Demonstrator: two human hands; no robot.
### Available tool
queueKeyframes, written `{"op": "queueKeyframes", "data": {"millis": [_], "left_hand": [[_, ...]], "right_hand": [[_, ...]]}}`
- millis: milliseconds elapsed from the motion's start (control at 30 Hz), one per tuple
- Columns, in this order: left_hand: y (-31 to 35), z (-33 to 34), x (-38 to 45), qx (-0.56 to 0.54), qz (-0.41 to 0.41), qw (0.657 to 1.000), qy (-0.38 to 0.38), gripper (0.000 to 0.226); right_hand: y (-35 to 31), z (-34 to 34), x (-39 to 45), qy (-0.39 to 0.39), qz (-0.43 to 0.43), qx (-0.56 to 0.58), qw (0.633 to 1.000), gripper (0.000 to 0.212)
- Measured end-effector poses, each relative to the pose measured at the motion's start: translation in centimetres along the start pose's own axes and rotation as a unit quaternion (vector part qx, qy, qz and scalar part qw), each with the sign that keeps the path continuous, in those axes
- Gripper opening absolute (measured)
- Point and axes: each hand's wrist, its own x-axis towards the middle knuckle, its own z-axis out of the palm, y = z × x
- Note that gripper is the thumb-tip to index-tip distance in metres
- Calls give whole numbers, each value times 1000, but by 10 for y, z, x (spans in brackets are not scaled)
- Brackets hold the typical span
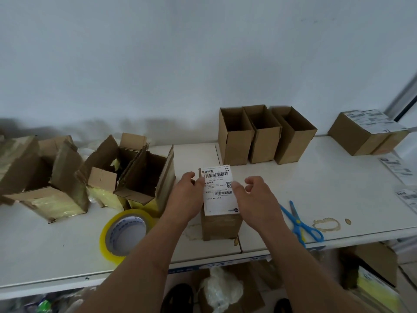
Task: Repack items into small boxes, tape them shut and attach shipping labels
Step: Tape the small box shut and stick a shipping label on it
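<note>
Flanking sealed box: tape roll left, blue scissors right, open cartons behind. Shipping label long axis runs away from viewer. Left hand pinches label edge; right hand presses it, fingers loosely curled.

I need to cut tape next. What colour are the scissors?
Blue with a yellow pivot, lying on the table; the scissors show in the head view.
</note>
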Motion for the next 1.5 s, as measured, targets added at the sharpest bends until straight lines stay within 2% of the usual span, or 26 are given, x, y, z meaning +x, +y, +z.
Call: {"op": "queueKeyframes", "data": {"millis": [167, 300, 500, 667, 800, 867, 933, 1100, 1233, 1333, 1500], "left_hand": [[-7, 8, -25, -75, -46, 996, 22, 37], [-15, 24, -37, -98, -50, 994, 26, 35], [-26, 38, -38, -93, -17, 995, 39, 35], [-32, 42, -33, -85, -18, 995, 47, 34], [-35, 48, -29, -78, -24, 995, 55, 43], [-34, 49, -30, -84, -27, 995, 53, 44], [-33, 48, -33, -94, -30, 994, 55, 43], [-31, 53, -39, -183, -70, 978, 78, 43], [-31, 57, -37, -224, -95, 966, 85, 45], [-28, 54, -41, -250, -93, 960, 82, 44], [-25, 54, -41, -250, -95, 960, 87, 46]], "right_hand": [[-18, 17, 20, -43, -1, -46, 998, 72], [-18, 28, 25, -78, 15, -60, 995, 69], [-12, 34, 27, -87, -4, -48, 995, 57], [-14, 30, 39, -118, 22, -66, 991, 69], [-34, 28, 53, -51, -2, -130, 990, 91], [-48, 32, 57, -24, -39, -176, 983, 89], [-56, 38, 59, -35, -62, -213, 974, 86], [-46, 53, 60, -29, -71, -255, 964, 83], [-50, 50, 61, -42, -64, -248, 966, 83], [-48, 43, 54, -20, -60, -227, 972, 85], [-22, 43, 31, -33, -37, -169, 984, 83]]}}
